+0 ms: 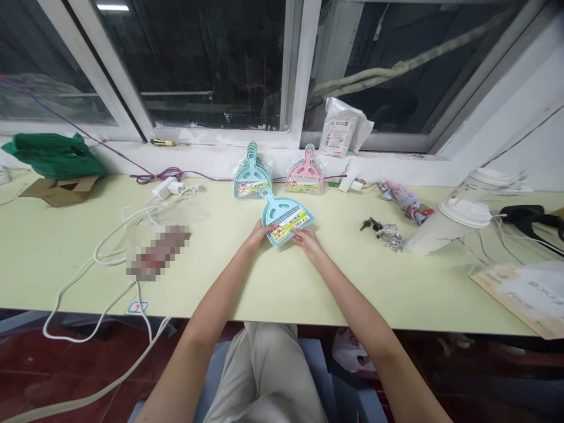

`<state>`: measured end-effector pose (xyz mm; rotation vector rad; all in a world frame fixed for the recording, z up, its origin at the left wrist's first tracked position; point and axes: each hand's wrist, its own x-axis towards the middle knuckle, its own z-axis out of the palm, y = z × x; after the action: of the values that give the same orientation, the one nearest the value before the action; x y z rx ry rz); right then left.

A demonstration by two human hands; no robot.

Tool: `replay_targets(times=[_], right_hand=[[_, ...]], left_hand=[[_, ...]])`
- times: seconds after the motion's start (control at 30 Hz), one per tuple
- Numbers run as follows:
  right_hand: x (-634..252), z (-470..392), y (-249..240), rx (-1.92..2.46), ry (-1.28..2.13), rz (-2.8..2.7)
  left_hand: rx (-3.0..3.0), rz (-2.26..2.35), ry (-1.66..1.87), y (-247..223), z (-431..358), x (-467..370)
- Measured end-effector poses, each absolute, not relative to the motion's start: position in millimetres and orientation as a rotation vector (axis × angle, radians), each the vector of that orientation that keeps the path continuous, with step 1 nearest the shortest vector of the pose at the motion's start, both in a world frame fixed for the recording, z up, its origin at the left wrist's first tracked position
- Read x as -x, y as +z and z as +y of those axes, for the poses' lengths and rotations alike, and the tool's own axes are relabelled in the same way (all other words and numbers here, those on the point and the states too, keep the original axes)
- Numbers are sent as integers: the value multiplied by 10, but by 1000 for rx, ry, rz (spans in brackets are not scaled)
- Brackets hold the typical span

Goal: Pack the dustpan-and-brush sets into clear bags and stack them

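Between my hands, just above the table, is a light blue mini dustpan and brush set (282, 205) with a yellow-green label, tilted with its handle up and to the left. My left hand (258, 236) grips its left edge, fingers partly behind the pan. At the lower right edge my right hand (306, 239) holds it by the label. Behind it a stack of blue dustpan sets (252, 175) in clear wrap leans at the wall. To the right of that stands a stack of pink dustpan sets (306, 173).
White cables (99, 252) and a blurred-out item (158, 255) lie on the left. A green bag (53, 154) sits over a cardboard box (59, 191). On the right are keys (383, 232), a folded umbrella (406, 201), paper cups (452, 226) and a paper bag (524, 291).
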<state>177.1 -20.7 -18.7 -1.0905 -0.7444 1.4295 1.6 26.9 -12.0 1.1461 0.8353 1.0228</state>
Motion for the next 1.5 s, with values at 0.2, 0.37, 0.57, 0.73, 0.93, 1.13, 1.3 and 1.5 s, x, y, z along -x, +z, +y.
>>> replay_targets(times=[0.2,0.37,0.57,0.73,0.93,1.13,1.3,1.5], right_hand=[[-1904,-186,-202,1089,1399,-650],[-1936,-161,-254,1126,1371,-603],[-1938,-146,-299,1118,1357,-631],[-1941,-158,-323,1101,1345,-639],[-1951,-144,-331,1135,1327,-680],[-1963,-138,-306,1168,1321,-690],[-2030,-124,-253,1183,1293,-610],[-2091,-104,-227,1142,1288,-585]], left_hand=[[-1641,1364,1207,33,415,447],[-1730,2261,1175,-47,426,1164],[-1732,2004,1005,-167,470,1166],[-1711,1855,1145,-181,486,750],[-1782,1992,1112,-194,408,715],[-1839,1509,1023,-112,485,847],[-1836,1705,853,45,526,1074],[-1807,1946,925,16,469,1025]])
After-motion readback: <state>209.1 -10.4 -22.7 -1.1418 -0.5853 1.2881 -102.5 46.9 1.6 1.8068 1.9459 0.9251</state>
